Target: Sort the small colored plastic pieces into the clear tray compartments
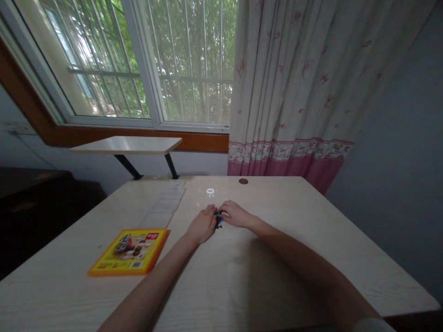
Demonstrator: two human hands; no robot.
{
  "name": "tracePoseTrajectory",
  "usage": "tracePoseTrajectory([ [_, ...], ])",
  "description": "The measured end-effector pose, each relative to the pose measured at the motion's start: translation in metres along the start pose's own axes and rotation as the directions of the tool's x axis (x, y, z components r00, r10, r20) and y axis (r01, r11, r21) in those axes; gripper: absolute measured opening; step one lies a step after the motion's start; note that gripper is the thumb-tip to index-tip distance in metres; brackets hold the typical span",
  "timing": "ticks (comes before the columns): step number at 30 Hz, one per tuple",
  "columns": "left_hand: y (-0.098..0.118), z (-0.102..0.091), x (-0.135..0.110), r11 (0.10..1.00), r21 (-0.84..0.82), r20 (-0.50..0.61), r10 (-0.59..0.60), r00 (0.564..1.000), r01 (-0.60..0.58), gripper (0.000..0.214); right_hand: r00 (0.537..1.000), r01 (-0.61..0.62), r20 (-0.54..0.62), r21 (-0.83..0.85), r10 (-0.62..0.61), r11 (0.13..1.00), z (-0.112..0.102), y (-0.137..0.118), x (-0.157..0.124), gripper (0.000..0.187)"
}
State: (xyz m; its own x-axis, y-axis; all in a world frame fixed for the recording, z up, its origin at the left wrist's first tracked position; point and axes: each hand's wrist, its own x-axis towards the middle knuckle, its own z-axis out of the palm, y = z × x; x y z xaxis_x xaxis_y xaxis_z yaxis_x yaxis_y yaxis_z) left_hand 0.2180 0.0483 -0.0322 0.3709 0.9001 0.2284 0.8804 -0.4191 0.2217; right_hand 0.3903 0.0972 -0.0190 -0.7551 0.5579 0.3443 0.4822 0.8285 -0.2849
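Observation:
A small cluster of dark and blue pieces (218,223) with a ragged outline sits at the middle of the table, between my two hands. Its exact kind is too small to make out. My left hand (203,224) rests on the tabletop at the left of the cluster, fingers bent and closed against its edge. From the right, my right hand (234,214) reaches in with curled fingers, thumb and fingertips pinched at the cluster's upper part. Fingers of both hands cover some of the pieces.
A flat yellow box (129,252) with a printed picture lies left of my left forearm. Behind it a clear sheet (162,203) lies on the pale wooden table (294,286). A raised shelf (129,145) stands at the back left, and a round hole (243,181) is near the back edge.

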Motion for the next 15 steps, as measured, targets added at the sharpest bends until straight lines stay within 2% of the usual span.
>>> tracePoseTrajectory([
  [7,0.041,0.007,-0.004,1.0,0.016,-0.009,-0.014,1.0,0.015,0.04,1.0,-0.027,-0.004,0.074,0.028,0.997,-0.015,-0.002,-0.041,0.021],
  [15,0.069,0.01,-0.011,1.0,0.013,-0.004,0.012,1.0,-0.012,0.038,0.994,-0.097,0.056,0.162,0.089,0.982,-0.035,-0.009,-0.083,0.028],
])
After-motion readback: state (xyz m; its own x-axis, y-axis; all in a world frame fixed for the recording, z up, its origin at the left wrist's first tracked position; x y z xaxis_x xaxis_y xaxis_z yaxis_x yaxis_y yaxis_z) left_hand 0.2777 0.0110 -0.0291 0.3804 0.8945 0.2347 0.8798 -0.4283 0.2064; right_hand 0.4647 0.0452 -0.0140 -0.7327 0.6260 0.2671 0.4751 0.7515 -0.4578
